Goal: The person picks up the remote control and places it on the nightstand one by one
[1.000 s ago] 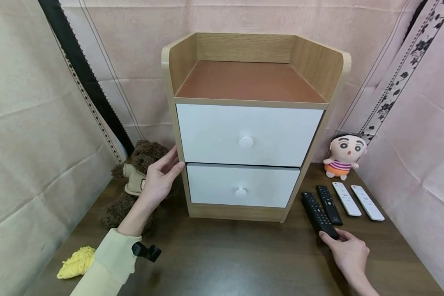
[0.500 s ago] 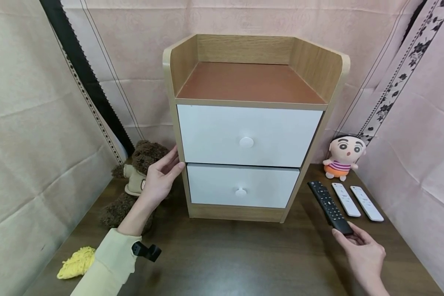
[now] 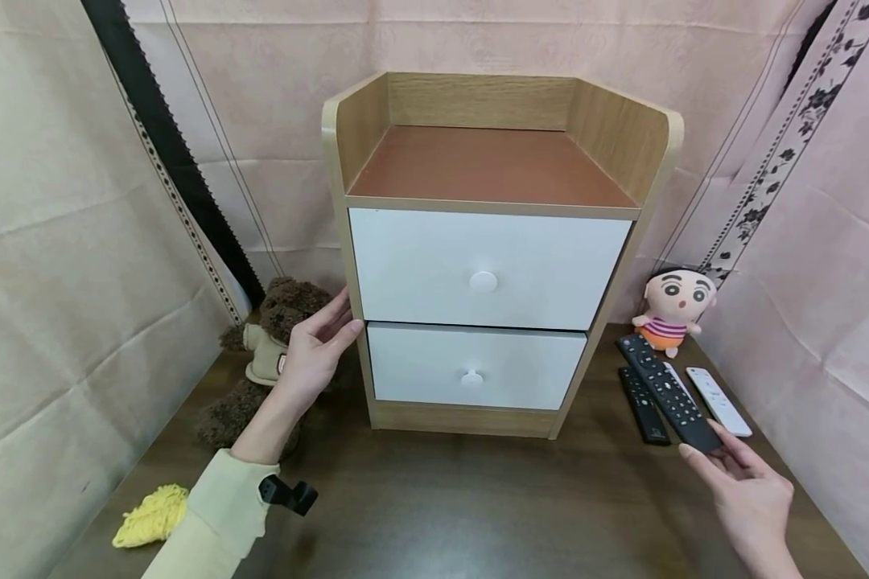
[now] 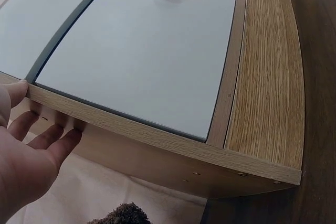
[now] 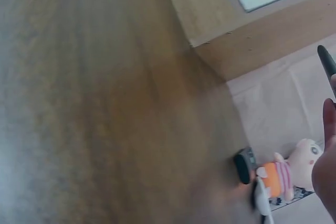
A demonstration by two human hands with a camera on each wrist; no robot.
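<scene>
My right hand (image 3: pixel 749 498) pinches the long black remote (image 3: pixel 668 392) by its near end, tip raised over the other remotes (image 3: pixel 717 400). My left hand (image 3: pixel 311 354) rests flat-fingered against the cabinet (image 3: pixel 488 249) edge; bare table (image 3: pixel 478 507) lies between them.

We've got a long black remote (image 3: pixel 669 392) w/ rows of small buttons, lifted off the table and tilted, its far end pointing up-left toward the cabinet, its near end pinched in our right hand (image 3: pixel 749 494). It hangs over a second black remote (image 3: pixel 642 404) lying flat, approx. parallel to it. Our left hand (image 3: pixel 311 354) lies flat, fingers straight, on the left side of the wooden two-drawer cabinet (image 3: pixel 351 241), both white drawers closed.
</scene>
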